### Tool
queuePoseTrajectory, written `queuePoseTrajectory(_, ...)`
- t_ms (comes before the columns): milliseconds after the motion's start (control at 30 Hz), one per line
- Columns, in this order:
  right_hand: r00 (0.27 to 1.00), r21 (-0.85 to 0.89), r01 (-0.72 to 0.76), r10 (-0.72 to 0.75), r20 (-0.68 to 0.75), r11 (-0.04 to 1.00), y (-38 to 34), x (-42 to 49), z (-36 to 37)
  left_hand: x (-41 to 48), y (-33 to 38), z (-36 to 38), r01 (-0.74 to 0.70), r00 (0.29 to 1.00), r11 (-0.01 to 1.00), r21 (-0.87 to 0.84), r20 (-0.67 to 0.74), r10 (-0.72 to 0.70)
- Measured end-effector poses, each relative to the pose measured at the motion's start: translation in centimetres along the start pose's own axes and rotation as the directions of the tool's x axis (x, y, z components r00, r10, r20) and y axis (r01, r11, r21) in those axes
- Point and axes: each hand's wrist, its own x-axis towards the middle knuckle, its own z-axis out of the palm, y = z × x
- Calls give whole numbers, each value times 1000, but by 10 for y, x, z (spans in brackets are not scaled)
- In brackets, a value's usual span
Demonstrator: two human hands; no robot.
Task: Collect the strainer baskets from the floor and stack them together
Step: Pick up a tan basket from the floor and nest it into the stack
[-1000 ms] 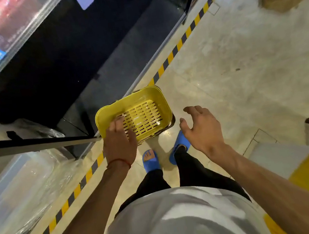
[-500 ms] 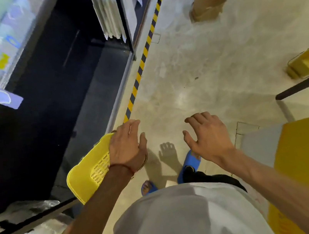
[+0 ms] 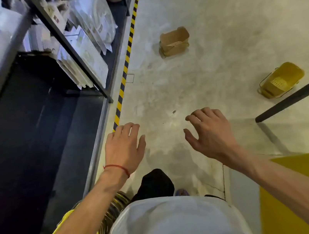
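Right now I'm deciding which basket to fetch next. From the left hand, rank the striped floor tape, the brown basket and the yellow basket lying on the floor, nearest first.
1. Striped floor tape: just ahead of the left hand.
2. Brown basket: farther ahead, slightly to the right.
3. Yellow basket: far right, beside the black bar.
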Motion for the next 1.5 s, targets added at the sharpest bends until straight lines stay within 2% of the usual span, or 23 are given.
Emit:
queuePoseTrajectory(333, 992, -28, -124, 123, -23, 992, 113, 155, 6, 225, 27, 3, -136, 990, 991, 14, -21, 137)
queuePoseTrajectory(533, 981, -51, -185, 187, 46, 981, 163, 260, 7, 370, 29, -9, -141, 990, 990, 3, 20, 141)
queuePoseTrajectory(833, 970, -3, -240, 240, 28, 971, 255, 412, 26, 550, 45, -1, -159, 987, 987, -37, 25, 160)
queuePoseTrajectory(967, 967, 40, -252, 250, 39, 967, 315, 493, 39, 640, 60, 11, -127, 992, 990, -66, -3, 127)
queuePoseTrajectory(1067, 971, 50, -228, 223, 81, 972, 367, 551, 41, 705, 82, 14, -74, 995, 996, -57, 58, 78)
queuePoseTrajectory(1233, 989, -17, -98, 99, 108, 995, 443, 642, 33, 796, 117, 14, 34, 998, 993, -116, 58, -28)
queuePoseTrajectory(1333, 985, -18, -56, 58, 161, 998, 474, 689, 36, 841, 122, 14, 86, 992, 988, -126, 99, -73)
queuePoseTrajectory(1500, 964, -23, -77, 80, 255, 997, 506, 759, 67, 918, 114, 34, 122, 986, 983, -136, 133, -104)
